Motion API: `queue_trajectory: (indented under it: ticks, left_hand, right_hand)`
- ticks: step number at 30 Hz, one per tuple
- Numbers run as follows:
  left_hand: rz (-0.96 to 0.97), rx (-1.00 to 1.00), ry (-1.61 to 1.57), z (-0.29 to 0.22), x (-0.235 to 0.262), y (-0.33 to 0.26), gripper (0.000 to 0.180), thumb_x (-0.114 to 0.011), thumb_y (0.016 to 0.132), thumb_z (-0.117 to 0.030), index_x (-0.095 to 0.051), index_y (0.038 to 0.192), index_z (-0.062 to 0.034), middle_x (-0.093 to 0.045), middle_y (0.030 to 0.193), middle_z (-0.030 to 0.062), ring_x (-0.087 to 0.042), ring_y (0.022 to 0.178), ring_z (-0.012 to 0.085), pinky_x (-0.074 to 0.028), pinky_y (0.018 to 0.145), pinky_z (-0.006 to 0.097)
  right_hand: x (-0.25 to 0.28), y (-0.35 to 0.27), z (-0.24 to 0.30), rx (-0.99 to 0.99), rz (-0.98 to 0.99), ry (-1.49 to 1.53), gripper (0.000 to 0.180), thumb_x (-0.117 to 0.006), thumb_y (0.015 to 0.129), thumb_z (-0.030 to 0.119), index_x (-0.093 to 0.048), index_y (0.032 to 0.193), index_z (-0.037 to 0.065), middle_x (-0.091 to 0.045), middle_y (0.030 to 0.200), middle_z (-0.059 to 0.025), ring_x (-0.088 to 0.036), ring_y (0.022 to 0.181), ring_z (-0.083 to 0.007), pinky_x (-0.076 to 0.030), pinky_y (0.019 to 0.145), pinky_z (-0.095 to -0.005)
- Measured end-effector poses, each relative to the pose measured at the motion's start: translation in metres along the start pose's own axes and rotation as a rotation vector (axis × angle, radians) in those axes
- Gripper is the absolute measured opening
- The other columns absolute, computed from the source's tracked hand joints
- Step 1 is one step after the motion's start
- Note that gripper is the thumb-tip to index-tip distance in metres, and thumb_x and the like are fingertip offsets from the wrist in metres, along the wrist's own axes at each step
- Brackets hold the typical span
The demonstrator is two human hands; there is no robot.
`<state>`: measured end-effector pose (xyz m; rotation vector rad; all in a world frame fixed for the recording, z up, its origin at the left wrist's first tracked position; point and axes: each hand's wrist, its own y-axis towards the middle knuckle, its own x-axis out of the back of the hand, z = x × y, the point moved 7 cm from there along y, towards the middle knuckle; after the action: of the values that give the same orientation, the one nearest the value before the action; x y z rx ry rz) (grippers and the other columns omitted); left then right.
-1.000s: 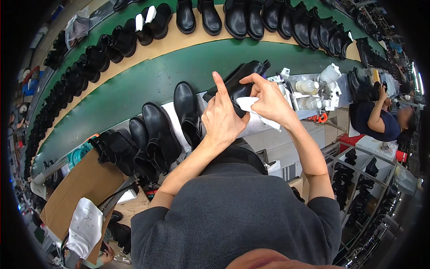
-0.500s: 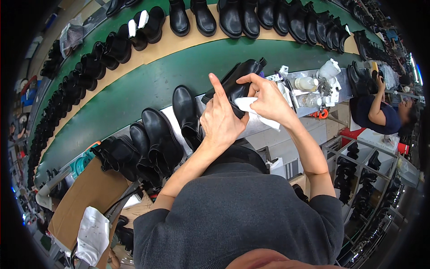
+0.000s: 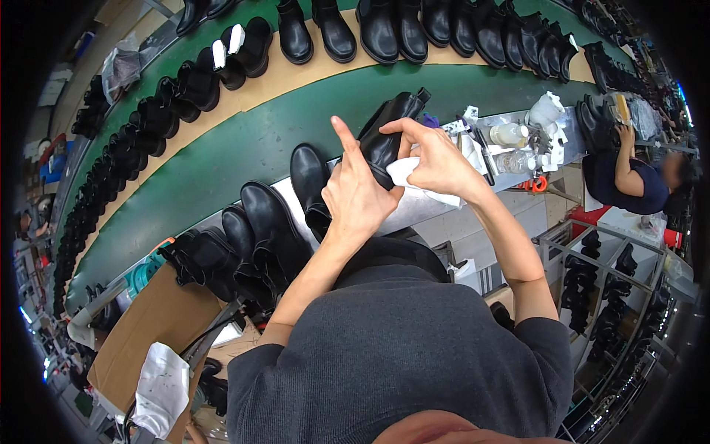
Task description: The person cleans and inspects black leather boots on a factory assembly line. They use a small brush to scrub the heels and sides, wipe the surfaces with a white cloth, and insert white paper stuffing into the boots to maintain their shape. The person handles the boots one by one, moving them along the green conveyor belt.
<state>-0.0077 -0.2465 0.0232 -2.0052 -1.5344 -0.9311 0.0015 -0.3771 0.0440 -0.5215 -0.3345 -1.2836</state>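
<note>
A black leather ankle boot (image 3: 403,109) is held tilted over the near edge of the green bench, its shaft pointing away to the upper right. My left hand (image 3: 358,194) grips its near end, index finger stretched upward along the side, and hides much of that part. In my right hand (image 3: 444,164) is a white cloth (image 3: 403,171), pinched by thumb and fingers against the boot's near right side. The right index finger arches over the boot's upper. Left of my left hand, another black boot (image 3: 308,172) lies on the bench edge.
Several black boots (image 3: 275,222) crowd the bench's left edge beside a cardboard sheet (image 3: 148,318). Further boots line the far tan strip (image 3: 318,68). Clear bottles (image 3: 510,134) and white rags stand at right, near a co-worker (image 3: 629,181). Below them is a boot rack (image 3: 577,255).
The boot has turned a little more upright, and both hands have shifted slightly left with it. The cloth stays in my right hand. At right, the co-worker's raised hand has moved slightly.
</note>
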Motion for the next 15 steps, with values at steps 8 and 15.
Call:
queue_trajectory:
  ticks: [8, 15]
  left_hand:
    - [0.045, 0.023, -0.022, 0.007, 0.009, 0.004, 0.131, -0.082, 0.061, -0.023, 0.015, 0.145, 0.0077, -0.062, 0.11, 0.032, -0.067, 0.086, 0.0432, -0.057, 0.072, 0.042]
    - [-0.051, 0.021, -0.008, 0.005, 0.011, 0.0, 0.13, -0.08, 0.061, -0.025, 0.014, 0.144, 0.0089, -0.066, 0.107, 0.022, -0.068, 0.078, 0.0391, -0.056, 0.068, 0.042]
  right_hand:
    - [-0.006, 0.003, 0.002, 0.032, -0.023, 0.146, 0.055, -0.062, 0.064, -0.003, -0.059, 0.119, -0.002, -0.062, 0.068, -0.0116, -0.062, 0.061, -0.0195, -0.048, 0.059, -0.0324]
    - [-0.007, 0.007, 0.002, 0.028, -0.147, 0.038, 0.038, -0.062, 0.073, -0.001, -0.064, 0.111, -0.002, -0.066, 0.071, -0.0127, -0.065, 0.067, -0.0154, -0.049, 0.062, -0.03]
